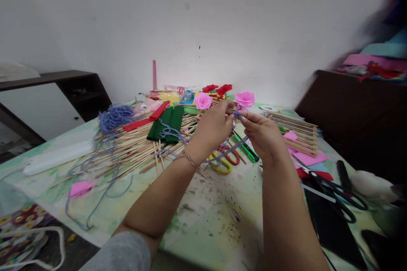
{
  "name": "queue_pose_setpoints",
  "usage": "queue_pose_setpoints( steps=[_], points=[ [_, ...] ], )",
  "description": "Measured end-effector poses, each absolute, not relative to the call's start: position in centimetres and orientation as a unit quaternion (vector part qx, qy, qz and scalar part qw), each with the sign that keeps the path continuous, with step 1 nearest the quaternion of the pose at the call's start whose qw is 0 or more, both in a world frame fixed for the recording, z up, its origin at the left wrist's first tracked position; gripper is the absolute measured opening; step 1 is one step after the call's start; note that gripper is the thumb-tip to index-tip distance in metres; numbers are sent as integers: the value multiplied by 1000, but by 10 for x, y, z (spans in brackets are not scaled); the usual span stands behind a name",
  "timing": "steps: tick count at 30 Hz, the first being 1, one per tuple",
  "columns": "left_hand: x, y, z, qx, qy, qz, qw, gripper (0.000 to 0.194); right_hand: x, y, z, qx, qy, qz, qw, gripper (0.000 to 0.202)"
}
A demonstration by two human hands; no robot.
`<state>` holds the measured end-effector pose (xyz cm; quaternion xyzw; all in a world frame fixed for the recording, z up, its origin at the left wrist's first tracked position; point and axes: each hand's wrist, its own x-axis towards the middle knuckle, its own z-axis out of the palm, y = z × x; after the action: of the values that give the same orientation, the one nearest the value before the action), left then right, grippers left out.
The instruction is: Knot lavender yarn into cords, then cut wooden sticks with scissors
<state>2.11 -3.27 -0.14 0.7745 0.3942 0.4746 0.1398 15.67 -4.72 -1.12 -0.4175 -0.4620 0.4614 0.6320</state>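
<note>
My left hand [219,120] and my right hand [263,135] meet above the middle of the table, fingertips pinched on blue-purple yarn [237,114]. A thin light-brown stick seems to lie between the fingers, but they mostly hide it. Strands trail below my hands toward the left, over green folded paper [167,125]. Just behind the hands are a pink paper rose [203,100] and a second pink rose [244,98]. Beneath them lie yellow-handled scissors [222,169], a red handle loop [234,156] and a green utility knife [246,147].
A tangled yarn heap [116,118] and many thin wooden sticks [127,159] spread on the left, near a white power strip [60,156]. To the right are a stick frame [314,139], black scissors [337,190] and a dark flat device [333,228]. Dark cabinets flank the table.
</note>
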Motion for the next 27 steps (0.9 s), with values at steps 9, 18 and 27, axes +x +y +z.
queue_pose_setpoints(
  steps=[9,18,27],
  points=[
    [15,-29,-1,771,409,467,143,25,154,-50,-12,-401,-499,494,588,16],
    [13,-26,-2,778,370,471,191,28,167,-50,-16,-359,-507,586,521,11],
    [14,-25,5,743,354,481,304,27,168,-44,-20,-349,-511,588,520,17]
  ],
)
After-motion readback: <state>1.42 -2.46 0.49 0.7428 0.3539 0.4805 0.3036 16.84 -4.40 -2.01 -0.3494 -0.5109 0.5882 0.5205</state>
